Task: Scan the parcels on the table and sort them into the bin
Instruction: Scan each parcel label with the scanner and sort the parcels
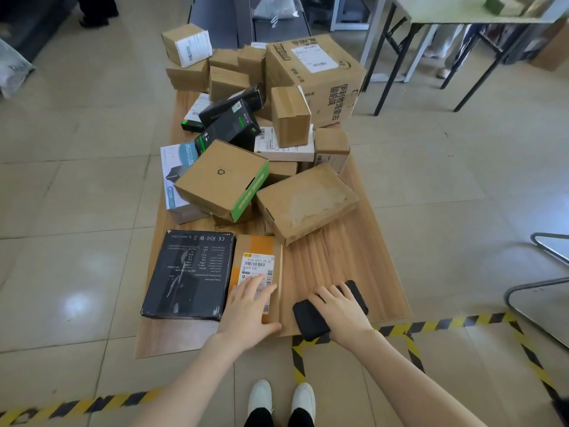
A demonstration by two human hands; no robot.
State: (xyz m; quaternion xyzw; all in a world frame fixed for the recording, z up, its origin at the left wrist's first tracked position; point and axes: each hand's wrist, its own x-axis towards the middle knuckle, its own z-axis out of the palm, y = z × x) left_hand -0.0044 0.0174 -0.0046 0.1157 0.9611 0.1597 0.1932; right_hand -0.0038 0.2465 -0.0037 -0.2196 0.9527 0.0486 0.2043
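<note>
In the head view, the parcel (258, 262), a slim brown carton with its label facing up, lies at the near edge of the table (323, 260), touching a black box (187, 272) on its left. The left hand (249, 306) rests on it with fingers spread flat over the label and the thumb along the near end. The right hand (341, 312) curls over a black scanner (308, 323) just beside it. The parcel looks light and stiff, with slick tape, so it is probably best pinched across its long edges, leaving the barcode uncovered.
</note>
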